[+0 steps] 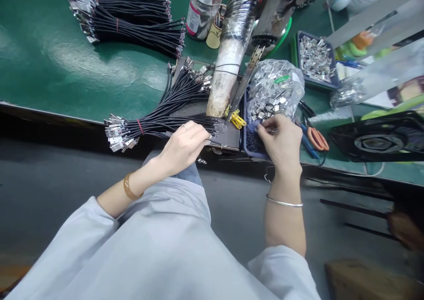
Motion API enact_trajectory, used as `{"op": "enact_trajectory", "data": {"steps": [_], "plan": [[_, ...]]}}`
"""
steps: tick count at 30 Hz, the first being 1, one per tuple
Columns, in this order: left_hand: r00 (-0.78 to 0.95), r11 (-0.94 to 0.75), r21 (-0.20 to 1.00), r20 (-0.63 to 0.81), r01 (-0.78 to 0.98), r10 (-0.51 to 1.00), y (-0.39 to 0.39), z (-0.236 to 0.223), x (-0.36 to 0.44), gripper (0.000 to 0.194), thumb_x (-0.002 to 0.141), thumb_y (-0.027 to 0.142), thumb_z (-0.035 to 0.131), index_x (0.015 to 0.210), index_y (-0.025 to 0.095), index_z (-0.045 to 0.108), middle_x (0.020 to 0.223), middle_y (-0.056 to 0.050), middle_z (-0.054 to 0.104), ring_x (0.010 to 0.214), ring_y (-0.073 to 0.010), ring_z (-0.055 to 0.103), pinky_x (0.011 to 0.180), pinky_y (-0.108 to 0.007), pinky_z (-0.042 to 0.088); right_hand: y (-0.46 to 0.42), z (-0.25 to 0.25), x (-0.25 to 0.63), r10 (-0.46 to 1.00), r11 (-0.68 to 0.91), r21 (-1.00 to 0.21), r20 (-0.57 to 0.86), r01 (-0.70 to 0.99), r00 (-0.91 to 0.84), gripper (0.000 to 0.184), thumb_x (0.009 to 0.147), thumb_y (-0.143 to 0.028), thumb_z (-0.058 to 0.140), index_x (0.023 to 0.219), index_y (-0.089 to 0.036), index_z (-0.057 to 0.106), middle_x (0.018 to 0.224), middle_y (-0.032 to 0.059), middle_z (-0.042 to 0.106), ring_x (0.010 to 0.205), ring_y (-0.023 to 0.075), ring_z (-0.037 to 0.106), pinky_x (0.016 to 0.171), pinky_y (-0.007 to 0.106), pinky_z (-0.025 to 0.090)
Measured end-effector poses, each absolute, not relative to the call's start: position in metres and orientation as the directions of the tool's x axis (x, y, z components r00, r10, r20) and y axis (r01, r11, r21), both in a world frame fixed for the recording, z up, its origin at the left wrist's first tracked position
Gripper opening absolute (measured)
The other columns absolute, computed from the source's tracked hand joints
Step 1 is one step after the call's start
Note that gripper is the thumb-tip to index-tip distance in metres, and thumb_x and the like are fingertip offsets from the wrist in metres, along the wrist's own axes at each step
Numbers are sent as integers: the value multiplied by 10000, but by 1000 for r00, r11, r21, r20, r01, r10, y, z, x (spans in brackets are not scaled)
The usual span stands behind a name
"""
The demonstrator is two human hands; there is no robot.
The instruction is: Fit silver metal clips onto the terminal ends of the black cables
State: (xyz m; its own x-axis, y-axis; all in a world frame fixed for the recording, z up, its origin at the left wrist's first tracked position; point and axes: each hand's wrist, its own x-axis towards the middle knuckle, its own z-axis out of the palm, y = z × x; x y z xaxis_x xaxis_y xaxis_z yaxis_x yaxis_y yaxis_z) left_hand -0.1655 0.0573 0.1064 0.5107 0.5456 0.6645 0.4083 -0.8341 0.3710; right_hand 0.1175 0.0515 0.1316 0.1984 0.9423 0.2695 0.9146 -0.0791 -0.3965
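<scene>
My left hand point(186, 146) is closed at the table's front edge, pinching a thin black cable point(217, 144) whose end points right. A small metal connector point(201, 160) hangs just below that hand. Under and beside the fingers lies a bundle of black cables point(159, 120) with metal connectors, tied in red. My right hand point(281, 139) bends over a blue tray point(245, 134), thumb and fingers drawn together; anything between them is too small to make out. Tiny dark parts point(253, 142) fill the tray's front, and a clear bag of metal connectors point(276, 81) sits behind.
A plastic-wrapped tube point(220, 81) slopes down beside a metal bar with a yellow clip point(237, 119). More cable bundles point(132, 26) lie back left. A jar point(200, 15) stands behind. Right are another connector tray point(316, 57), orange-handled scissors point(318, 139) and a black fan-like device point(380, 139).
</scene>
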Motion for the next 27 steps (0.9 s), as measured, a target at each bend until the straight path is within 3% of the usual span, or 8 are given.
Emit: {"op": "enact_trajectory", "data": {"steps": [3,7,10,15,18,21,25,27], "plan": [[545,-821,483,619,303,565,52,109,-174,181,1006,161,494,924,134,654,794,-46,678,736,-163,594,725,-276,475,43,135,117,944,-80,-404,263,911,199,149,747,-174,630,694,-247,513,772,30,722,685,202,666,713,345,493],[741,-787,575,423,225,521,52,118,-181,171,988,212,565,969,152,723,816,-41,703,738,-149,632,703,-253,459,36,140,118,958,-48,-389,242,920,152,134,760,-193,627,688,-241,525,909,67,792,705,204,691,686,330,493],[843,-755,622,278,208,461,57,125,-178,162,943,154,593,906,150,751,773,-40,697,710,-146,621,660,-252,411,34,142,119,977,-22,-345,191,938,93,111,762,-187,623,691,-238,554,926,75,798,753,223,705,695,333,487],[835,-495,857,164,143,525,66,131,-164,196,857,98,575,691,132,673,517,38,515,485,-73,400,537,-233,291,40,142,120,982,-17,-283,176,959,70,119,747,-176,614,665,-237,553,774,50,725,706,210,653,669,324,443],[710,-159,987,93,27,698,66,131,-157,154,845,206,591,711,138,626,493,53,488,462,-63,405,507,-207,299,46,141,122,982,-7,-382,170,924,77,129,689,-179,633,618,-236,541,704,17,663,669,182,602,663,311,441],[582,121,984,-25,-127,813,65,129,-152,156,794,292,635,771,141,606,509,41,543,467,-67,462,511,-192,357,49,140,123,982,-25,-500,150,866,115,114,659,-198,645,599,-231,554,646,-9,627,619,158,559,642,302,440],[472,207,951,-78,-228,878,63,130,-146,189,706,281,693,796,138,607,496,49,555,460,-56,464,518,-183,380,42,144,108,932,-37,-579,274,815,236,114,678,-196,656,606,-224,572,604,-32,598,539,117,502,585,286,437],[455,222,948,-99,-226,885,62,131,-145,191,690,270,704,790,134,615,496,49,557,458,-52,465,513,-179,383,31,148,91,888,27,-688,350,725,299,133,707,-210,683,633,-221,573,673,-24,638,527,102,520,532,264,448]]}}
